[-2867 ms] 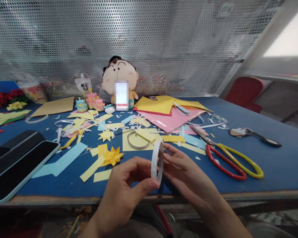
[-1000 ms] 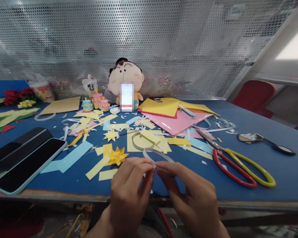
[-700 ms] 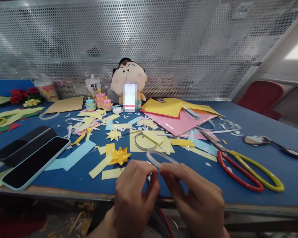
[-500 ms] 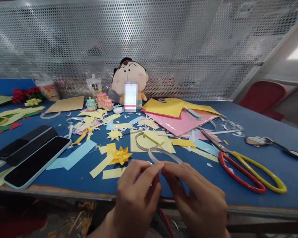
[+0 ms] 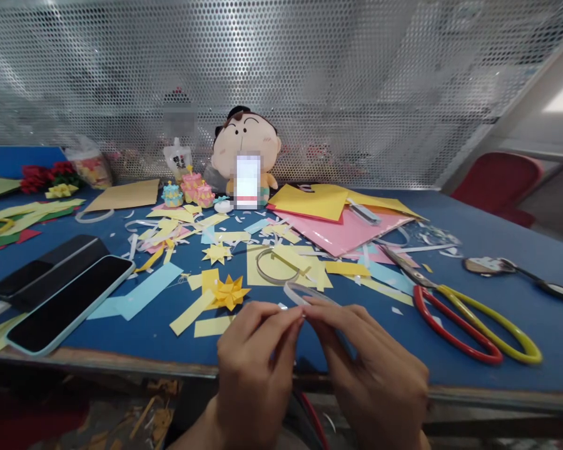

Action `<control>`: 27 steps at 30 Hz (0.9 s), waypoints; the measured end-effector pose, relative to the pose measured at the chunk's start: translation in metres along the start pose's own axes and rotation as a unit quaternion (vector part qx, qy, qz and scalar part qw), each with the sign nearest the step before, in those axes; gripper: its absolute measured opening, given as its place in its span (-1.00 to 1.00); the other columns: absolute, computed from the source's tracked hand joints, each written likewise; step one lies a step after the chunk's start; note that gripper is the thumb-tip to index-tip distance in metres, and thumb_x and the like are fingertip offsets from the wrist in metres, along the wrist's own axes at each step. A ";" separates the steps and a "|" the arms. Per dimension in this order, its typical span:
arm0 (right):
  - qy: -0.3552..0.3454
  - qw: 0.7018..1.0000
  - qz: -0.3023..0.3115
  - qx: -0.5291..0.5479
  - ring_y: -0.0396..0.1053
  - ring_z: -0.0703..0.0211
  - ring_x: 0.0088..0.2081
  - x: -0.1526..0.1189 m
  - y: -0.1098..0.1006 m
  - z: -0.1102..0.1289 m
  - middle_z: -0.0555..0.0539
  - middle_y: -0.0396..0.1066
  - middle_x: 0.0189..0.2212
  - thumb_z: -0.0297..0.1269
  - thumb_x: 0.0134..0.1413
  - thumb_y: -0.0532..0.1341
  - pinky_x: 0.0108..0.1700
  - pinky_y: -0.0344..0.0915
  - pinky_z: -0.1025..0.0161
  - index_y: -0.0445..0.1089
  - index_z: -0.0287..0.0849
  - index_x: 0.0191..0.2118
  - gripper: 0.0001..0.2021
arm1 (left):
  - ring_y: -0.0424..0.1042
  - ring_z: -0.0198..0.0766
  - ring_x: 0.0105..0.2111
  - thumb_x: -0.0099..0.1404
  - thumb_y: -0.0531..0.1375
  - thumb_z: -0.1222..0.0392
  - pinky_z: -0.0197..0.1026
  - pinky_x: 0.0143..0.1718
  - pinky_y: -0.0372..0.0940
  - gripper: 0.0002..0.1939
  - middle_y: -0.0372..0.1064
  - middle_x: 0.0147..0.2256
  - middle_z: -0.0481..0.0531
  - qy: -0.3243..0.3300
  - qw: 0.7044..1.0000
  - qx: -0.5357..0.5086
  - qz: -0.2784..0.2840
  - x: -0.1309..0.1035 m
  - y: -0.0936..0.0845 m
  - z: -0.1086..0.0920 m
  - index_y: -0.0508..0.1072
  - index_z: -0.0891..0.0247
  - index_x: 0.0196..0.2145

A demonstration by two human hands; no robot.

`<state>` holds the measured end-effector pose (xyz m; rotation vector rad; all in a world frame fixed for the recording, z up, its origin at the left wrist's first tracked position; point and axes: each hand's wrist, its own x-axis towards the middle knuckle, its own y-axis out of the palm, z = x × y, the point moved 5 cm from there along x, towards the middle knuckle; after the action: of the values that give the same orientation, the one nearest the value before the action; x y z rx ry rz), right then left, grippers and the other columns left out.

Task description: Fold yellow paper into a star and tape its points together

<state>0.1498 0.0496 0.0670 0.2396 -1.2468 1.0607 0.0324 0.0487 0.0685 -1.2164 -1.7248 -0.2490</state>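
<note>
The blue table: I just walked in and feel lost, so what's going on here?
A person's right hand holds a white ring over the blue table; the left hand meets it at the ring's near side, and whatever it pinches is hidden. Scissors lie to the right; a folded orange star and paper strips lie to the left.

The near side of a white ring (image 5: 294, 294) is hidden behind the fingertips of the left hand (image 5: 256, 356) and right hand (image 5: 370, 356); the tiny bit between them is too small to make out. Both arms run off the bottom edge. Beyond the hands, a pixelated screen (image 5: 247, 180) (its content unreadable) covers part of a plush doll (image 5: 246, 139). Left of that, lettering on a pouch (image 5: 176, 156) is too small to read. Far left of the hands, yellow handles (image 5: 5, 225) are cut off.
</note>
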 end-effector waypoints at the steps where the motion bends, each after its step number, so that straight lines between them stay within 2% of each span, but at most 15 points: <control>1: 0.003 1.000 -0.003 0.002 0.45 0.33 -0.38 0.000 0.000 -0.001 -0.05 0.52 -0.41 -0.57 0.08 0.15 -0.27 0.34 0.43 0.41 -0.23 -0.33 -0.85 | 0.42 -0.43 -0.47 0.17 0.22 0.41 -0.46 -0.40 0.33 -0.90 0.42 -0.48 -0.02 -0.027 0.999 -0.023 0.009 0.002 0.000 0.003 0.55 0.34 -0.38; 4: 0.014 1.000 -0.012 0.014 0.45 0.34 -0.39 0.000 -0.001 -0.001 -0.02 0.51 -0.44 -0.56 0.06 0.17 -0.28 0.34 0.44 0.42 -0.21 -0.35 -0.86 | 0.41 -0.45 -0.50 0.15 0.25 0.36 -0.47 -0.47 0.31 -0.91 0.43 -0.51 -0.06 -0.139 0.980 -0.125 0.066 0.005 0.004 0.014 0.56 0.26 -0.44; 8: 0.031 0.999 -0.011 0.040 0.46 0.32 -0.41 -0.002 -0.002 0.002 0.05 0.52 -0.46 -0.56 0.05 0.18 -0.30 0.35 0.41 0.41 -0.14 -0.36 -0.84 | 0.33 -0.46 -0.57 0.11 0.27 0.30 -0.45 -0.53 0.27 -0.89 0.38 -0.59 -0.09 -0.293 0.900 -0.294 0.132 0.002 0.012 0.030 0.56 0.21 -0.55; 10: 0.074 0.995 -0.041 0.047 0.47 0.29 -0.40 -0.004 -0.008 0.000 0.08 0.52 -0.45 -0.55 0.05 0.18 -0.30 0.36 0.37 0.42 -0.09 -0.34 -0.81 | 0.27 -0.47 -0.61 0.08 0.29 0.27 -0.43 -0.57 0.24 -0.90 0.35 -0.62 -0.09 -0.335 0.862 -0.365 0.109 0.001 0.011 0.037 0.55 0.20 -0.57; 13: 0.158 0.978 -0.138 0.022 0.47 0.24 -0.38 -0.009 -0.025 -0.016 0.06 0.51 -0.39 -0.51 0.04 0.21 -0.29 0.36 0.32 0.46 -0.02 -0.31 -0.80 | 0.25 -0.47 -0.61 0.05 0.32 0.15 -0.42 -0.59 0.26 -0.93 0.42 -0.54 -0.04 -0.381 0.815 -0.436 -0.005 0.003 -0.002 0.052 0.58 0.17 -0.51; 14: 0.162 0.976 -0.147 0.010 0.47 0.21 -0.36 -0.010 -0.029 -0.022 0.04 0.51 -0.38 -0.49 0.04 0.22 -0.30 0.35 0.31 0.47 -0.01 -0.31 -0.81 | 0.30 -0.44 -0.57 0.07 0.31 0.09 -0.40 -0.57 0.30 -0.88 0.45 -0.47 0.00 -0.388 0.804 -0.449 -0.020 0.004 -0.006 0.055 0.59 0.16 -0.45; 17: 0.104 0.993 -0.048 -0.024 0.46 0.16 -0.33 -0.007 -0.023 -0.038 -0.02 0.50 -0.37 -0.47 0.07 0.16 -0.28 0.35 0.28 0.49 -0.05 -0.27 -0.79 | 0.39 -0.35 -0.38 0.20 0.16 -0.10 -0.32 -0.44 0.40 -0.67 0.45 -0.15 0.08 -0.394 0.783 -0.480 0.010 0.005 -0.010 0.059 0.56 0.07 -0.19; 20: 0.096 0.992 0.020 -0.083 0.46 0.09 -0.35 -0.006 -0.012 -0.053 -0.08 0.51 -0.36 -0.42 0.12 0.08 -0.40 0.34 0.23 0.44 -0.08 -0.08 -0.70 | 0.41 -0.31 -0.26 0.24 0.03 -0.22 -0.28 -0.32 0.43 -0.56 0.35 0.02 0.05 -0.366 0.790 -0.490 0.043 0.003 -0.011 0.058 0.47 -0.03 -0.06; 23: 0.125 0.987 0.063 -0.082 0.45 -0.02 -0.26 -0.003 -0.001 -0.053 -0.14 0.50 -0.27 -0.32 0.10 0.09 -0.28 0.38 0.07 0.38 -0.10 0.03 -0.64 | 0.38 -0.26 -0.10 0.24 -0.01 -0.27 -0.24 -0.14 0.40 -0.52 0.24 0.13 -0.01 -0.303 0.839 -0.444 0.087 -0.003 -0.011 0.052 0.39 -0.12 0.02; 25: 0.158 0.985 0.063 -0.006 0.42 -0.03 -0.13 0.001 0.003 -0.043 -0.15 0.48 -0.16 -0.25 0.05 0.17 -0.16 0.37 0.05 0.43 -0.10 -0.05 -0.68 | 0.27 -0.21 0.07 0.26 -0.04 -0.25 -0.14 0.04 0.28 -0.52 0.13 0.19 -0.04 -0.247 0.884 -0.371 0.142 -0.009 -0.009 0.044 0.31 -0.17 0.08; 27: 0.213 0.963 0.082 0.141 0.46 0.08 -0.20 0.004 0.009 -0.031 -0.08 0.52 -0.24 -0.25 0.04 0.20 -0.22 0.41 0.20 0.47 -0.08 -0.17 -0.78 | 0.07 -0.12 0.22 0.26 -0.01 -0.22 0.00 0.16 0.13 -0.51 -0.01 0.25 -0.03 -0.194 0.918 -0.278 0.206 -0.015 -0.006 0.035 0.23 -0.19 0.13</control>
<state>0.1627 0.0772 0.0552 0.1148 -0.7348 1.3529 0.0074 0.0585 0.0406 -2.1348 -1.7243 -0.2628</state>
